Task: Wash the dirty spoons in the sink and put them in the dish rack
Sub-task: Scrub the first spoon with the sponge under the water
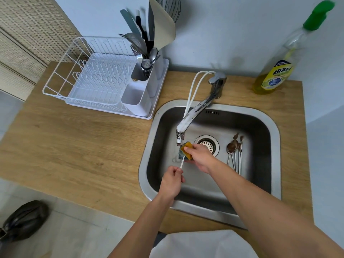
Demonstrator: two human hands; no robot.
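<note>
Head view. Left hand [172, 180]: pinches the handle of a spoon [182, 164] over the sink [275, 146]. Right hand [200, 157]: grips a sponge [186, 147] against that spoon's bowl, under the faucet [193, 112]. Dirty spoons [235, 151]: on the sink floor, right of the drain. Dish rack [96, 77]: on the table [83, 146], left of the sink.

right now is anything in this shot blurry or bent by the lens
Head view: the wide lens bows the wooden counter edges and tilts the dish soap bottle, whose green cap smears with blur at the corner. Soft glare sits on the sink rim and faucet. The left hand, right hand and sponge look fairly sharp.
</note>
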